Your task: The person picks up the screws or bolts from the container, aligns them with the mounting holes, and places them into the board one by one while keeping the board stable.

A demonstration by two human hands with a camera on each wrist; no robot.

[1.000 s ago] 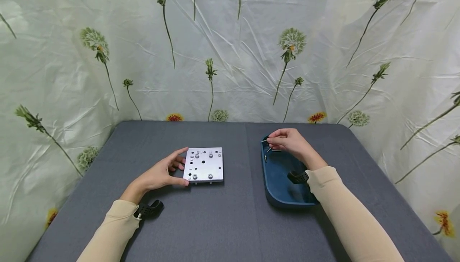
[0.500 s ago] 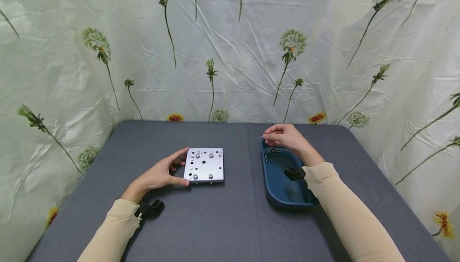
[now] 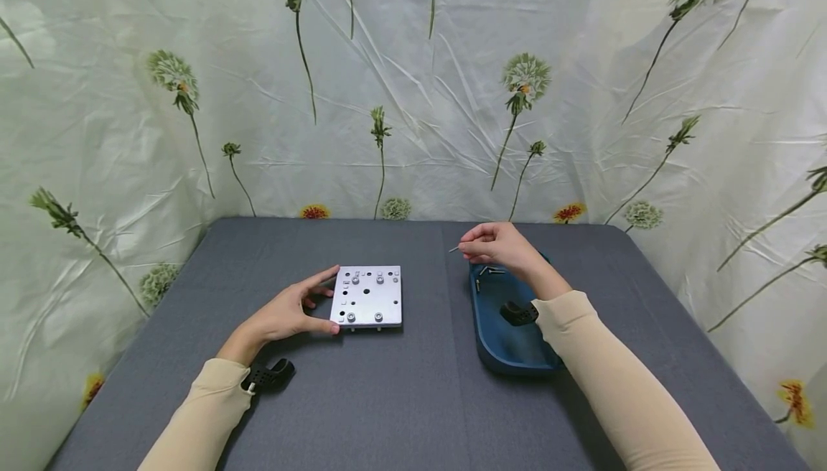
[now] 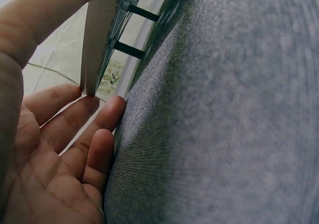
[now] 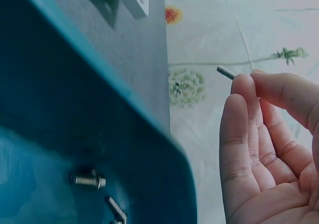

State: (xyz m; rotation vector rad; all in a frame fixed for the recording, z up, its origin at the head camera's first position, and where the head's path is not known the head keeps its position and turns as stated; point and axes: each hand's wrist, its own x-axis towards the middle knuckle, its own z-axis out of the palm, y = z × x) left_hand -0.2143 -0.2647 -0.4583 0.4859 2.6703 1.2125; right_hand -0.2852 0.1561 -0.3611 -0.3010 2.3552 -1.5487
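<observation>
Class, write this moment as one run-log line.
left hand: holds metal plate, threaded shanks showing underneath | right hand: pinches screw | blue tray: loose screws inside

Silver plate [image 3: 368,304] in left hand [image 3: 289,313], thin metal piece [image 3: 454,249] in right hand [image 3: 508,249] over blue tray [image 3: 500,338].

Grey surface [image 3: 420,406] below left hand [image 3: 284,316] and right hand [image 3: 500,247], fabric-textured, faint fold [image 3: 457,356] running front to back between them. Beyond both: pale wrinkled sheet [image 3: 426,83], also wrapping round left of the left hand and right of the right. Dandelion heads [image 3: 526,72] and green stems [image 3: 382,176] across it (printed, not real). Orange-red flowers [image 3: 314,211] printed low, beyond each hand, by the surface's far edge. Light soft, fairly even.
</observation>
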